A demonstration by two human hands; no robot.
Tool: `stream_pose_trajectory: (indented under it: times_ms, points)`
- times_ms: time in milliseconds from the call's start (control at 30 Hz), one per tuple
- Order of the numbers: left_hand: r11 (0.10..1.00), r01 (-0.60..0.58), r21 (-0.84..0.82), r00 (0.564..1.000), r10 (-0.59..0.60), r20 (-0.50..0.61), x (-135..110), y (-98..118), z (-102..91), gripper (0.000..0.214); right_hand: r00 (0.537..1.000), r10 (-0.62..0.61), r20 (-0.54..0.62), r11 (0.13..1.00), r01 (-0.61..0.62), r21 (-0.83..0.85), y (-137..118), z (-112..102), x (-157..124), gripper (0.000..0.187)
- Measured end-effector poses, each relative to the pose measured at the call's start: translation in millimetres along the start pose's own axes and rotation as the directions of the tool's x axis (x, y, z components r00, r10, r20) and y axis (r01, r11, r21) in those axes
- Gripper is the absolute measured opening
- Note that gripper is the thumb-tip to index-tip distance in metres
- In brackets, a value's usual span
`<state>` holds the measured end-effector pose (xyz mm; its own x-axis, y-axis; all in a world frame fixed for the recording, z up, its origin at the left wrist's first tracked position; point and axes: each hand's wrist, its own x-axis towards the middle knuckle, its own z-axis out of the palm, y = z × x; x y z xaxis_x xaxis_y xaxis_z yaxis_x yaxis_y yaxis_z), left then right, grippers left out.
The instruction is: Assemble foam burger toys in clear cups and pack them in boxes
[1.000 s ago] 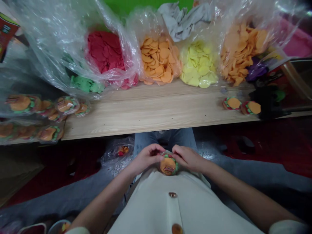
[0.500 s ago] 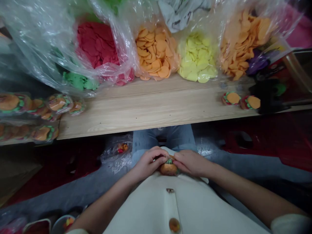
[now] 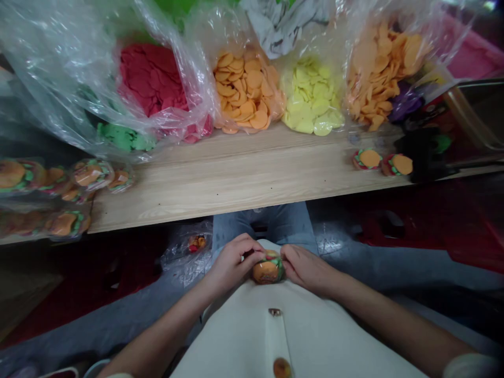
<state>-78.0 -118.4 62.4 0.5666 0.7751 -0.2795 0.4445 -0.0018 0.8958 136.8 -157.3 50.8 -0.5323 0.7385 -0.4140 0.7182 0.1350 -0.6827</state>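
A small toy burger [image 3: 266, 269], orange bun with green and red layers, sits between both hands just above my lap. My left hand [image 3: 232, 261] has its fingers curled round the burger's left side. My right hand [image 3: 305, 266] pinches its right side with closed fingers. Both hands are below the front edge of the wooden table [image 3: 244, 178].
Clear plastic bags along the table's back hold red discs [image 3: 153, 84], orange discs [image 3: 246, 97], yellow discs [image 3: 313, 100] and more orange discs [image 3: 384, 63]. Wrapped burgers [image 3: 84, 176] lie at the left, two finished burgers [image 3: 381, 161] at the right. A small bag [image 3: 192, 247] lies by my left knee.
Both hands stayed closed on the burger and turned it slightly between them; its orange face now shows toward me. The view shifted a little.
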Motion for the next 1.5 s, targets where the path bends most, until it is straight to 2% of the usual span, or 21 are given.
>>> stream_pose_trajectory:
  times_ms: [133, 367, 667, 867, 1000, 1133, 1333, 1500]
  points:
    - [1.000, -0.011, 0.027, 1.000, 0.011, -0.004, -3, 1, 1.7, 0.019, 1.000, -0.018, -0.024, 0.999, 0.017, -0.039, 0, 7, -1, 0.005]
    - [0.980, -0.163, 0.118, 0.977, 0.144, 0.157, 4, 5, 2.3, 0.017, 0.993, -0.110, -0.041, 0.991, 0.106, -0.085, 1, 14, 3, 0.006]
    - [0.939, -0.265, 0.218, 0.961, 0.238, 0.142, 8, 4, 16.7, 0.021, 0.999, -0.037, -0.032, 0.988, 0.031, -0.152, 2, 24, 3, 0.009]
    - [0.958, -0.202, 0.202, 0.975, 0.179, 0.128, 10, 3, 17.4, 0.025, 0.998, -0.050, -0.035, 0.997, 0.048, -0.056, 4, 27, 7, 0.005]
    - [0.989, -0.105, 0.102, 0.991, 0.096, 0.091, 12, -2, 17.9, 0.021, 0.998, -0.030, -0.059, 0.997, 0.034, 0.070, 6, 22, 6, 0.001]
    - [0.998, -0.056, -0.030, 0.996, 0.058, 0.061, 14, -7, 14.1, 0.018, 0.997, -0.006, -0.082, 0.975, 0.024, 0.221, 6, 15, 4, 0.007]
    - [0.995, -0.083, -0.052, 0.993, 0.087, 0.079, 11, -4, 8.9, 0.016, 0.987, -0.090, -0.135, 0.984, 0.109, 0.138, 5, 25, 9, 0.005]
    - [0.993, -0.112, 0.043, 0.994, 0.111, 0.013, 8, 0, 13.3, 0.015, 0.986, -0.041, -0.159, 0.997, 0.052, 0.065, 0, 34, 11, 0.003]
